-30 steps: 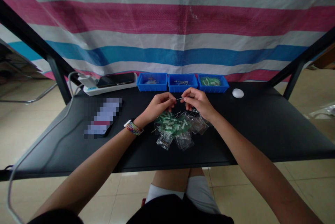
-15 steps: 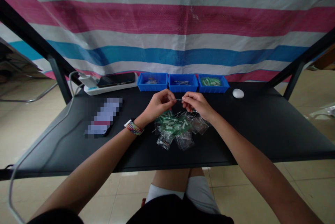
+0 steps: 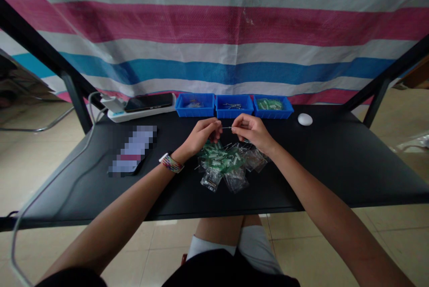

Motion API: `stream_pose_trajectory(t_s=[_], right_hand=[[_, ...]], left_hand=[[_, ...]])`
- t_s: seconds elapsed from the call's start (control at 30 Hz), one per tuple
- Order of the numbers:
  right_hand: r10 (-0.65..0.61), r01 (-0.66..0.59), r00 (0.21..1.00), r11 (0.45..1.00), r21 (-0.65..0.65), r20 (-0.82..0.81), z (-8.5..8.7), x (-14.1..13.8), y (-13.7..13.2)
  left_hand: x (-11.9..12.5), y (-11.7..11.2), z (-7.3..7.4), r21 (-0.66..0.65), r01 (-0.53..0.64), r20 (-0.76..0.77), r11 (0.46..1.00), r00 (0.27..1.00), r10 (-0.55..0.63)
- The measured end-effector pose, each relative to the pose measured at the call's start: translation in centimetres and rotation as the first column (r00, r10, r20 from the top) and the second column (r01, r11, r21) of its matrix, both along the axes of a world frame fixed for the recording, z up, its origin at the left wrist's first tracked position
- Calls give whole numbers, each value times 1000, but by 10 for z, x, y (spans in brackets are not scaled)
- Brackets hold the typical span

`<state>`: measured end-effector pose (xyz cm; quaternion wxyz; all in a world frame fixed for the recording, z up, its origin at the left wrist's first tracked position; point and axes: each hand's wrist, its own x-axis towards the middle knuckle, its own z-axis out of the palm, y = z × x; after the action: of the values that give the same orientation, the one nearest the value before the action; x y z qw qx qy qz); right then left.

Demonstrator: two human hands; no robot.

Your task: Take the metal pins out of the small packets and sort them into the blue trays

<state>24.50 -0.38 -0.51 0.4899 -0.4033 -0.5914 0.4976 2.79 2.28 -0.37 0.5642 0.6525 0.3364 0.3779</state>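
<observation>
A thin metal pin (image 3: 227, 127) stretches level between my two hands, above the black table. My left hand (image 3: 203, 134) pinches its left end, and my right hand (image 3: 251, 131) pinches the other end; the fingertips cover both ends. Just below the hands lies a pile of small clear bags (image 3: 211, 179) and green bags (image 3: 219, 158), with slim metal pieces among them. Behind the hands stand three blue bins: the left bin (image 3: 195, 111) holds a few small pieces, the middle bin (image 3: 234, 112) metal pins, the right bin (image 3: 274, 112) green bags.
A dark phone (image 3: 149, 102) rests on a white power strip (image 3: 120, 117) with a plugged-in charger and a white cable (image 3: 67, 157). A second, blurred-out phone (image 3: 134, 153) lies on the left. A white egg-shaped object (image 3: 304, 120) sits right of the bins. Black frame bars flank the table.
The fingers of both hands have shifted their grip around the pin. My left hand has turned slightly and drawn a little to the left. The pile and the bins stay as they were.
</observation>
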Motion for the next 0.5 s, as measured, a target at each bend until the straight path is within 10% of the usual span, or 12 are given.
stream_pose_trajectory(t_s=[0.5], right_hand=[[4, -44, 983, 975, -218, -181, 4, 0, -2]], left_hand=[[0, -3, 3, 73, 8, 67, 997, 998, -13]])
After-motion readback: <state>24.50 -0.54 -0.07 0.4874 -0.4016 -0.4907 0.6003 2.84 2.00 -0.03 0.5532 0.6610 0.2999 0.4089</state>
